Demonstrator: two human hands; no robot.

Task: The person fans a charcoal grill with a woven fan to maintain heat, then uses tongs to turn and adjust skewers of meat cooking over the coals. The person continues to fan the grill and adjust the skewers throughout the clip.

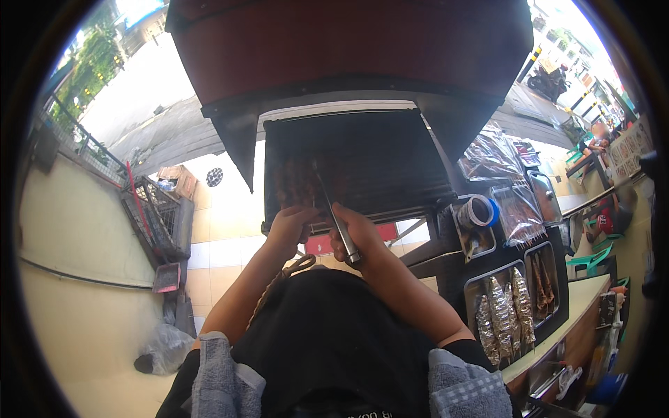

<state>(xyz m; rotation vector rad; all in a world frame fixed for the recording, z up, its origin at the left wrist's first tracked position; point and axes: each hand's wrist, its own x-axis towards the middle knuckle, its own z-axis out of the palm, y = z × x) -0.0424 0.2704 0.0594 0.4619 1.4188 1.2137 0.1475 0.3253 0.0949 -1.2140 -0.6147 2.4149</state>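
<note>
A dark grill (376,157) stands before me under a hood, its surface dim and hazy. Several skewers of meat (292,183) lie on its left half, their details blurred. At the grill's front edge, my left hand (288,230) has its fingers closed at the near end of a thin skewer stick. My right hand (360,235) grips a long metal utensil (339,224), apparently tongs. The utensil slants up and left, its far tip beside the meat.
A dark red hood (350,52) overhangs the grill. To the right stand a tray of foil-wrapped food (504,313), a tray of skewers (541,285), plastic-covered skewers (517,214) and a plastic tub (475,210). A wire-mesh crate (162,209) and red dustpan (167,277) sit left.
</note>
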